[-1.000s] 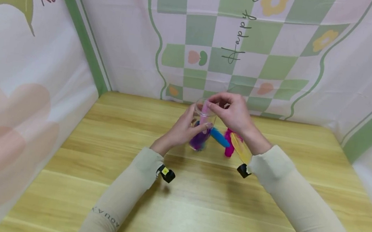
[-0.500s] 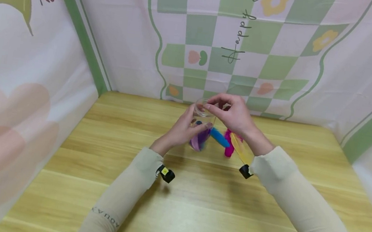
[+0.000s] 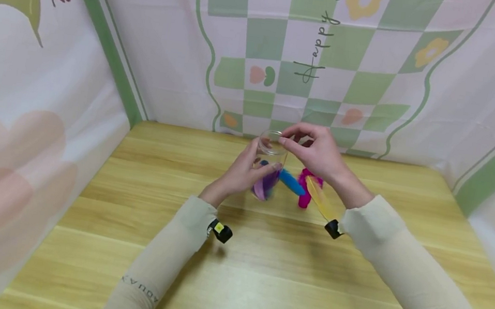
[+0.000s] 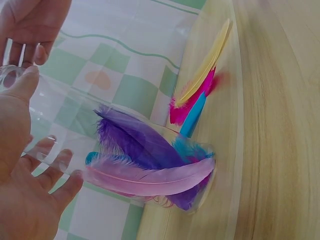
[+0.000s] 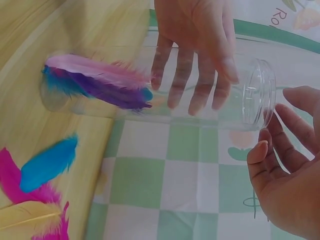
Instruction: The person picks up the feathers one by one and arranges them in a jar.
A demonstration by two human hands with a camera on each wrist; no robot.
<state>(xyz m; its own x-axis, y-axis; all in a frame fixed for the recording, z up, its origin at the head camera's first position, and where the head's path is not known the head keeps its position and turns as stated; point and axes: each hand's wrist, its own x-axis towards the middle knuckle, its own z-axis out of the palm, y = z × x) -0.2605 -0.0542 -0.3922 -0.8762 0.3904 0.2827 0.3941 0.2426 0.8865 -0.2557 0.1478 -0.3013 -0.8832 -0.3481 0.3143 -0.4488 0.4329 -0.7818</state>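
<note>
My left hand (image 3: 245, 169) grips a clear plastic jar (image 3: 270, 158) round its side, thumb across the front. Inside, at the jar's base, lie a pale pink feather (image 4: 150, 181), a purple feather (image 4: 135, 137) and some blue ones, best seen in the left wrist view. My right hand (image 5: 292, 170) is at the jar's open mouth, its fingers loosely bent with nothing between them and the fingertips right beside the rim (image 5: 267, 95). Close by on the table are a blue feather (image 3: 292, 182), magenta feathers (image 3: 305, 198) and a yellow feather (image 3: 320, 198).
The wooden table (image 3: 231, 277) runs up to a printed cloth backdrop (image 3: 230, 32) just behind the jar. Another cloth wall (image 3: 25, 94) stands along the left side. A small black camera (image 3: 221, 232) sits on the left wrist, with another (image 3: 333, 229) on the right.
The pale pink feather, earlier pinched by my right hand in the jar's mouth, has dropped to the bottom of the jar. My right hand has let go and drawn slightly right.
</note>
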